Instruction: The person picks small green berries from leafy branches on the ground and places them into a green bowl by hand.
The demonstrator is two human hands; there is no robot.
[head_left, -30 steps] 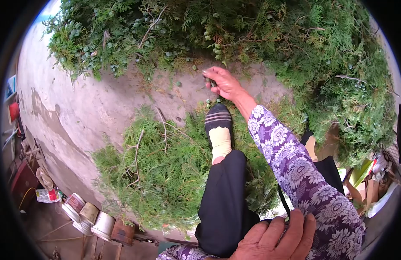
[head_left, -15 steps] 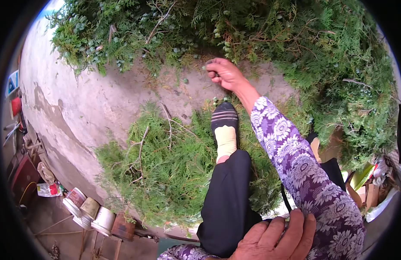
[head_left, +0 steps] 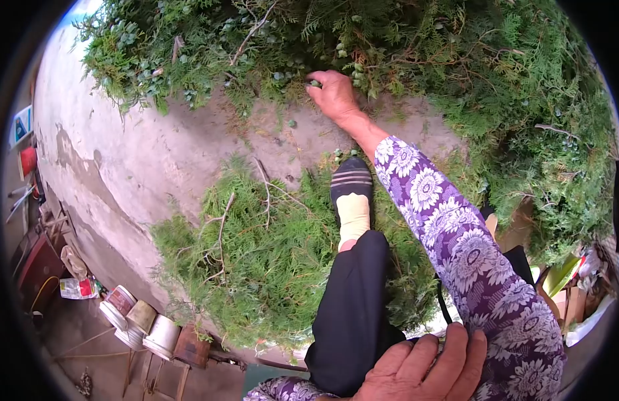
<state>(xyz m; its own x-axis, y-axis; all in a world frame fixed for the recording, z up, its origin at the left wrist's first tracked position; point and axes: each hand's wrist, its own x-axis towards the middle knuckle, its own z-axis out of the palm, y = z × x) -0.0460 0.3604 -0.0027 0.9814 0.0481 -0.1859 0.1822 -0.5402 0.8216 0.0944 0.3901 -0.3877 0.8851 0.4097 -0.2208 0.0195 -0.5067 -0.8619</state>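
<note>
My right hand (head_left: pixel 333 95) reaches to the near edge of a pile of cut evergreen branches (head_left: pixel 423 40). Its thumb and fingers are closed around a small green cone (head_left: pixel 315 83); part of the cone is hidden by the fingers. More green cones cluster on the branches just beside the hand. Low in the view, my left hand (head_left: pixel 423 367) lies palm down with fingers extended, resting against my flowered purple right sleeve (head_left: pixel 476 267). It shows nothing held, though its palm is hidden.
My shoe (head_left: pixel 351 177) stands on the concrete, with loose cones by its toe. Cut green branches (head_left: pixel 269 260) lie left of my leg. White buckets (head_left: pixel 162 336) stand at the lower left. Scraps and plastic (head_left: pixel 590 294) lie at the lower right.
My right hand has moved slightly up, closer to the branch pile, still pinching a small green cone. My left hand has stayed where it was.
</note>
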